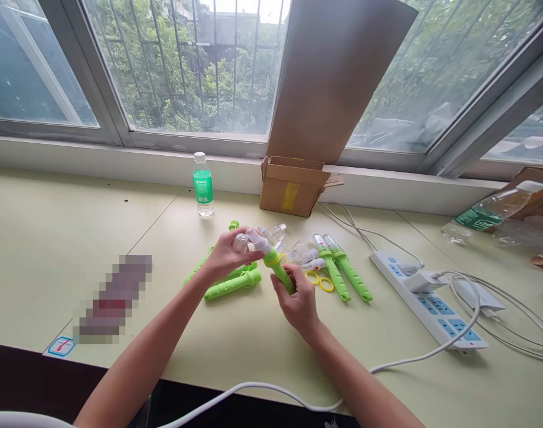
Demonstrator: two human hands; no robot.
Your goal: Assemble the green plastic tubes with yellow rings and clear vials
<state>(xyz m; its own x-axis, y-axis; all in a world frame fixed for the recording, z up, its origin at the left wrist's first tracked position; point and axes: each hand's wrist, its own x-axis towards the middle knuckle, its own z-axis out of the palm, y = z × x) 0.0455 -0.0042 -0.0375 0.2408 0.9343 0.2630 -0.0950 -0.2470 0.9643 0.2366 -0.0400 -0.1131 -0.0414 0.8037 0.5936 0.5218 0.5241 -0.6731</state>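
Note:
My right hand [298,297] is closed round the lower part of a green plastic tube [272,259], which tilts up to the left. A white collar with a clear tip [259,241] sits at the tube's upper end. My left hand [226,255] is closed round a clear plastic cap [241,242], its thumb reaching to the white collar. Under and beside my left hand lie loose green tubes [233,284]. Behind the held tube are several clear caps with white collars [304,255]. Two capped green tubes [342,267] and yellow rings [326,285] lie to the right.
A water bottle [203,187] and an open cardboard box [289,189] stand near the window. On the right lie a white power strip [425,297], coiled cables and a large bottle [489,214]. A white cable [248,386] runs along the front edge. A blurred-out object [115,300] lies left.

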